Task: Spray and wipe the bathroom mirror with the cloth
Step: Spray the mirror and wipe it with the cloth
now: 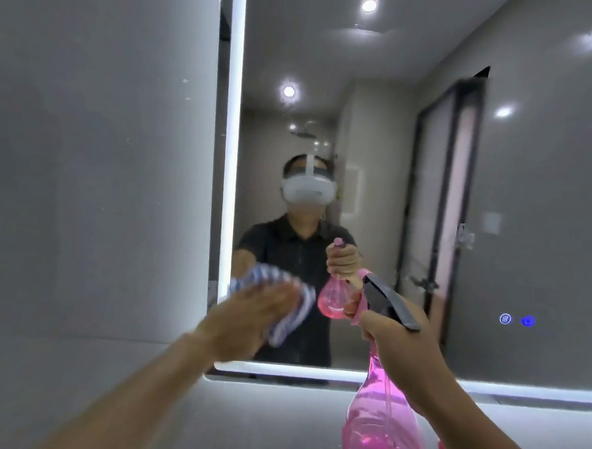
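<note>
Filling the far wall ahead of me, the bathroom mirror [411, 161] is a large pane edged with a glowing white light strip [231, 152] down its left side and along its bottom. My left hand [248, 319] is pressed flat against the glass near the lower left corner, fingers laid together and blurred, with the cloth [293, 313] trapped between palm and mirror. It is striped blue and white and spills out to the right of my hand. My right hand [398, 336] is closed around the neck of the spray bottle [383, 431], which sits just to the right of the cloth, close to the glass. Its body is clear pink, bulb-shaped, and holds pink liquid; its dark trigger head [388, 303] points up and left toward the mirror. I cannot tell if a finger is squeezing the trigger. Reflected in the glass, a person in a dark shirt wears a white headset [308, 189]. Two small blue touch icons [516, 320] glow at the lower right of the mirror. Grey glossy wall tiles [95, 162] surround the mirror on the left.
</note>
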Demonstrator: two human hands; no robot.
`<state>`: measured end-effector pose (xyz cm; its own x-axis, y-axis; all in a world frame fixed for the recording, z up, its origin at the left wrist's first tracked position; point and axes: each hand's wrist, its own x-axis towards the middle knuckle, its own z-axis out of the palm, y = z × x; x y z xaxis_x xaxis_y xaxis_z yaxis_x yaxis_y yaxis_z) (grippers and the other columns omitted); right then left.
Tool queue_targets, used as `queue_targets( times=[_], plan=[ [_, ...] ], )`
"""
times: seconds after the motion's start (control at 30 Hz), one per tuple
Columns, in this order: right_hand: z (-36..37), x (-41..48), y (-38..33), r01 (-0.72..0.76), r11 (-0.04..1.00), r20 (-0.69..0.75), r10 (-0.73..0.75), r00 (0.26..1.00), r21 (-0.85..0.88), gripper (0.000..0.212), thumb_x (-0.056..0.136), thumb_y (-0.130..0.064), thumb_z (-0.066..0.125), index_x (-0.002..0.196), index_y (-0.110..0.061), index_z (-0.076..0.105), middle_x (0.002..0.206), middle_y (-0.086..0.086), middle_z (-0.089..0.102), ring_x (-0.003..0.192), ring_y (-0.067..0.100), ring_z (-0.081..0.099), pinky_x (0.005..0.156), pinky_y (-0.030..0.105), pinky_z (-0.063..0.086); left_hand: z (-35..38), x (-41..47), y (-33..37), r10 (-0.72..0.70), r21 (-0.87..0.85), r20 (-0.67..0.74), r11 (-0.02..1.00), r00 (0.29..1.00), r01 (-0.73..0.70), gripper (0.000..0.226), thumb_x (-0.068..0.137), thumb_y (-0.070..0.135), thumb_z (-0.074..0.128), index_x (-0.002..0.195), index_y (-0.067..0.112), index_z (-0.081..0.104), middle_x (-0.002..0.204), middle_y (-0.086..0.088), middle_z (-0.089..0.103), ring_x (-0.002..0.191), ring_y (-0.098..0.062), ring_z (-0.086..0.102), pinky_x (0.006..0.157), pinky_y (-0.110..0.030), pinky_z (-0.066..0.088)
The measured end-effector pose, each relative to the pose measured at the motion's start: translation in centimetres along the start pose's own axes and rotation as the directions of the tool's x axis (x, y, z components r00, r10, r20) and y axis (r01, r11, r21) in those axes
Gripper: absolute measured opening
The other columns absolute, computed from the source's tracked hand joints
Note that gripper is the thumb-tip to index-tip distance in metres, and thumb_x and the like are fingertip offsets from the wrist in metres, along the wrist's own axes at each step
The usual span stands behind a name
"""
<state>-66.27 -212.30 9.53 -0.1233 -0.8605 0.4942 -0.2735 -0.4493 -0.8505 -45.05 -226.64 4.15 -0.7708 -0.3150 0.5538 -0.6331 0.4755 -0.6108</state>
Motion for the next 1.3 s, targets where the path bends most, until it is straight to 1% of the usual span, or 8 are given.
queue_targets(
  times=[0.23,0.37,0.5,0.67,0.87,1.0,1.13,1.3],
  plan=[
    [-0.6,0.1,-1.3,0.037,0.999,-0.009,-0.037,0.999,0.014,0.033,0.072,0.008,0.046,0.051,-0.016,0.039,0.036,-0.011,0.034,0.033,0.001,0.025,0.034,0.011,0.025,-5.4,10.1,-6.0,-0.613,-0.186,-0.287,0.789,0.736,0.585,0.072,0.092,0.025,0.043,0.148,0.006,0.002,0.158,-0.017,0.008,0.145,-0.032,0.001,0.117,-0.046,-0.006],
    [-0.2,0.1,-0.7,0.028,0.999,-0.007,-0.028,1.0,0.016,0.026,0.073,0.007,0.048,0.055,-0.01,0.044,0.043,-0.006,0.035,0.039,0.005,0.027,0.036,0.014,0.026,0.9,2.6,3.9,-0.083,-0.012,-0.075,0.997,0.994,0.083,0.077,0.081,0.037,0.06,0.146,0.016,0.024,0.151,-0.007,0.036,0.14,-0.027,0.028,0.115,-0.046,0.022],
    [-0.4,0.2,0.1,0.022,1.0,0.0,-0.022,1.0,0.008,0.006,0.074,0.007,0.049,0.075,0.003,0.053,0.04,-0.009,0.038,0.038,0.004,0.03,0.036,0.014,0.027,4.2,-4.6,5.3,0.215,0.089,0.288,0.964,0.933,-0.25,0.064,0.078,0.05,0.057,0.135,0.028,0.04,0.138,0.013,0.051,0.128,-0.005,0.044,0.116,-0.029,0.013],
    [-0.8,0.7,-0.8,0.026,1.0,0.013,-0.026,1.0,0.007,0.022,0.077,0.005,0.049,0.059,-0.006,0.046,0.046,-0.001,0.037,0.032,0.001,0.03,0.035,0.013,0.027,-1.2,2.1,-3.9,-0.057,0.168,-0.169,0.982,0.984,0.086,0.061,0.086,0.017,0.037,0.145,0.008,0.021,0.151,-0.013,0.03,0.142,-0.029,0.016,0.116,-0.046,0.007],
    [-0.3,1.0,-2.4,0.147,0.988,0.001,-0.147,0.989,0.046,0.042,0.075,0.012,0.047,0.062,-0.028,0.043,0.049,-0.015,0.043,0.035,-0.008,0.044,0.035,0.005,0.031,-6.5,11.0,-7.1,-0.617,-0.177,-0.305,0.785,0.725,0.594,0.07,0.088,0.024,0.037,0.148,0.006,0.007,0.157,-0.016,0.012,0.145,-0.033,0.003,0.117,-0.046,-0.004],
    [-0.1,1.1,-1.6,0.099,0.993,0.019,-0.101,0.995,0.067,0.031,0.074,0.011,0.047,0.055,-0.014,0.046,0.038,-0.012,0.04,0.036,0.002,0.035,0.035,0.008,0.028,-1.1,5.5,2.3,-0.131,0.028,-0.16,0.99,0.978,0.137,0.076,0.078,0.027,0.06,0.145,0.017,0.027,0.152,-0.004,0.032,0.143,-0.026,0.017,0.118,-0.041,-0.005],
    [-0.4,0.6,-1.2,0.121,0.991,0.017,-0.122,0.992,0.054,0.021,0.069,-0.007,0.052,0.054,-0.02,0.049,0.034,-0.011,0.039,0.037,0.002,0.029,0.037,0.008,0.026,0.0,0.6,0.6,0.384,0.133,0.187,0.902,0.904,-0.41,0.079,0.064,0.05,0.075,0.134,0.032,0.044,0.14,0.016,0.049,0.133,-0.007,0.041,0.112,-0.038,0.028],
    [-2.0,0.8,-1.7,0.176,0.984,-0.02,-0.176,0.984,-0.003,0.042,0.073,0.013,0.046,0.06,-0.026,0.048,0.037,-0.024,0.05,0.037,-0.007,0.044,0.038,0.003,0.033,-6.4,8.1,-9.8,-0.032,0.203,-0.199,0.977,0.98,0.073,0.067,0.087,0.025,0.048,0.146,0.012,0.019,0.154,-0.012,0.026,0.143,-0.029,0.014,0.116,-0.05,0.014]
  ],
)
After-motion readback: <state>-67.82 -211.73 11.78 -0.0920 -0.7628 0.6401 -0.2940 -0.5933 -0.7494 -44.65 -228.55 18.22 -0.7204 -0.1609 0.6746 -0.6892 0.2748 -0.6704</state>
